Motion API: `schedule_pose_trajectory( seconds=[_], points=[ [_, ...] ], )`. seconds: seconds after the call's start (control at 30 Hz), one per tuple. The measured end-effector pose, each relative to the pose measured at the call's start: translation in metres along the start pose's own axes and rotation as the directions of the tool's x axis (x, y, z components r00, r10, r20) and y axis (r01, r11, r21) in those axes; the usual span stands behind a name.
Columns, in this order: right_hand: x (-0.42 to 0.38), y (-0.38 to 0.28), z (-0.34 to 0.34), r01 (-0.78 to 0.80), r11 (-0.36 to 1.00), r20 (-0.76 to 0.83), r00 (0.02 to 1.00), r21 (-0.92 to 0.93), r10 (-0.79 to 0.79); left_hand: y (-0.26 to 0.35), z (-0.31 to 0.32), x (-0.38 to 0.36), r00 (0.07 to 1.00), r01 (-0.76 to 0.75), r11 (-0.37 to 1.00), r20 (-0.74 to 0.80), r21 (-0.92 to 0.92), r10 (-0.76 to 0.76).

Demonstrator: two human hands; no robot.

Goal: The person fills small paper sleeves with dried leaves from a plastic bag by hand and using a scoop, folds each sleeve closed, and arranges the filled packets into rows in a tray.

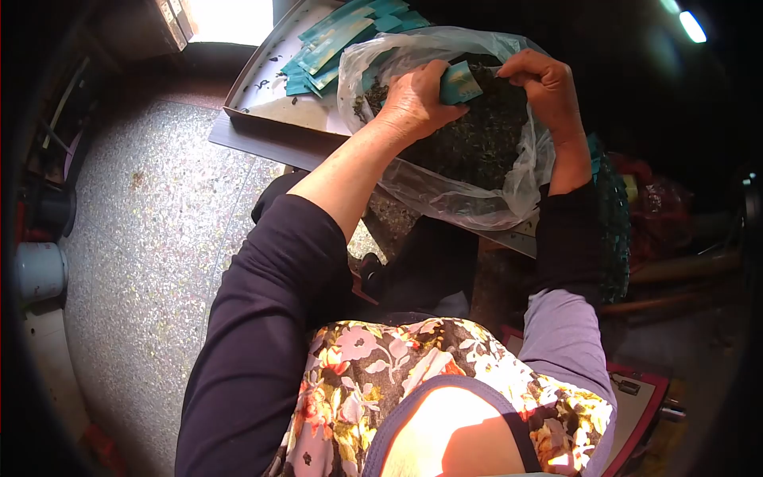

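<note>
My left hand (417,99) is closed round a small teal packet (461,83), over a clear plastic bag (445,205). Dark, dry leaf bits (469,143) that look like tea leaves fill the wide-open bag. At the bag's far right side is my right hand (547,89), its thumb and fingers pinched together close to the packet's right. Whatever lies between those fingertips is too small to make out. Several flat teal packets (338,44) lie piled in a shallow tray (282,109), left of and behind the bag.
Loose leaf bits are scattered in the tray. It rests on a dark board (262,143) above the speckled floor (147,238). A white container (41,270) stands at the far left. To the right are a teal mesh-like bag (612,226) and a red-edged clipboard (636,409).
</note>
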State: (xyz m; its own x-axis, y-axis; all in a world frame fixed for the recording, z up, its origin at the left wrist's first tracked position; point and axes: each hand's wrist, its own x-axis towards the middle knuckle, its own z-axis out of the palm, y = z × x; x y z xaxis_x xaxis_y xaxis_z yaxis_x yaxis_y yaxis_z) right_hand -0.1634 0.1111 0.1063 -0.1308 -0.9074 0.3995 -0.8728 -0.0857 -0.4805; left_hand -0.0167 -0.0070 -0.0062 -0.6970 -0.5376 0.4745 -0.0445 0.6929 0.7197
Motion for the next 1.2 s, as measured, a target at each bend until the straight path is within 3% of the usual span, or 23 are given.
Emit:
schedule_pose_trajectory(
  seconds=[0.03, 0.2, 0.27, 0.33, 0.4, 0.43, 0.5, 0.53, 0.6, 0.63, 0.7, 0.73, 0.77, 0.83, 1.03, 1.07, 1.2],
  points=[
    [0.001, -0.003, -0.002, 0.035, 0.996, -0.013, 0.999, -0.088, -0.036, 0.0, 0.0, 0.0, 1.0, 0.0, 1.0, -0.004, -0.001, 0.0],
    [-0.002, -0.014, 0.005, 0.143, 0.976, -0.069, 0.985, -0.165, -0.156, 0.001, 0.0, -0.001, 0.999, -0.005, 0.998, -0.045, -0.062, 0.002],
    [-0.009, -0.007, 0.001, -0.019, 0.992, -0.178, 0.984, -0.128, -0.004, 0.002, -0.001, -0.001, 0.997, 0.0, 0.999, -0.071, -0.053, -0.004],
    [-0.02, -0.009, 0.002, -0.037, 0.987, -0.242, 0.97, -0.155, -0.002, -0.001, -0.002, -0.002, 0.995, 0.007, 0.999, -0.099, -0.041, -0.011],
    [-0.036, 0.0, 0.003, -0.116, 0.993, -0.369, 0.924, -0.01, 0.104, -0.003, -0.002, 0.0, 0.992, -0.014, 0.999, -0.13, -0.051, 0.008],
    [-0.045, 0.006, 0.006, -0.112, 0.994, -0.367, 0.925, -0.011, 0.101, -0.002, -0.003, 0.0, 0.991, -0.013, 0.999, -0.133, -0.051, 0.006],
    [-0.067, 0.024, 0.018, -0.289, 0.945, -0.387, 0.862, 0.155, 0.327, 0.002, -0.005, 0.0, 0.991, 0.007, 0.995, -0.135, -0.096, -0.019],
    [-0.082, 0.041, 0.028, -0.288, 0.945, -0.386, 0.863, 0.153, 0.326, 0.002, -0.003, 0.001, 0.99, 0.007, 0.995, -0.137, -0.097, -0.02],
    [-0.102, 0.061, 0.045, -0.434, 0.886, -0.172, 0.872, 0.164, 0.459, 0.002, -0.001, 0.001, 0.993, -0.003, 0.932, -0.114, -0.362, -0.041],
    [-0.104, 0.062, 0.047, -0.434, 0.886, -0.172, 0.872, 0.164, 0.459, 0.004, -0.002, 0.001, 0.993, -0.003, 0.932, -0.113, -0.363, -0.04],
    [-0.105, 0.06, 0.059, -0.186, 0.953, -0.181, 0.973, -0.238, 0.144, 0.008, -0.004, -0.001, 0.994, 0.033, 0.917, -0.081, -0.397, -0.071],
    [-0.094, 0.044, 0.056, -0.13, 0.95, -0.261, 0.964, -0.285, 0.053, 0.006, -0.002, -0.001, 0.994, 0.037, 0.918, -0.079, -0.395, -0.074],
    [-0.083, 0.028, 0.053, -0.133, 0.95, -0.259, 0.964, -0.282, 0.058, 0.004, 0.001, -0.001, 0.994, 0.033, 0.912, -0.082, -0.408, -0.072],
    [-0.059, -0.013, 0.05, -0.126, 0.986, -0.473, 0.879, -0.113, 0.059, 0.005, 0.005, -0.002, 0.994, 0.033, 0.906, -0.08, -0.422, -0.073],
    [-0.028, -0.043, 0.07, -0.014, 0.992, -0.377, 0.925, -0.126, -0.034, 0.005, 0.01, -0.003, 0.99, -0.029, 0.987, -0.141, -0.156, 0.006],
    [-0.027, -0.038, 0.073, -0.035, 0.999, -0.395, 0.919, -0.038, 0.017, 0.005, 0.011, -0.003, 0.99, -0.026, 0.988, -0.142, -0.153, 0.004],
    [-0.022, -0.027, 0.055, -0.005, 1.0, -0.476, 0.879, -0.023, -0.007, 0.006, 0.003, -0.002, 0.98, -0.068, 0.982, -0.198, -0.174, 0.033]
  ],
)
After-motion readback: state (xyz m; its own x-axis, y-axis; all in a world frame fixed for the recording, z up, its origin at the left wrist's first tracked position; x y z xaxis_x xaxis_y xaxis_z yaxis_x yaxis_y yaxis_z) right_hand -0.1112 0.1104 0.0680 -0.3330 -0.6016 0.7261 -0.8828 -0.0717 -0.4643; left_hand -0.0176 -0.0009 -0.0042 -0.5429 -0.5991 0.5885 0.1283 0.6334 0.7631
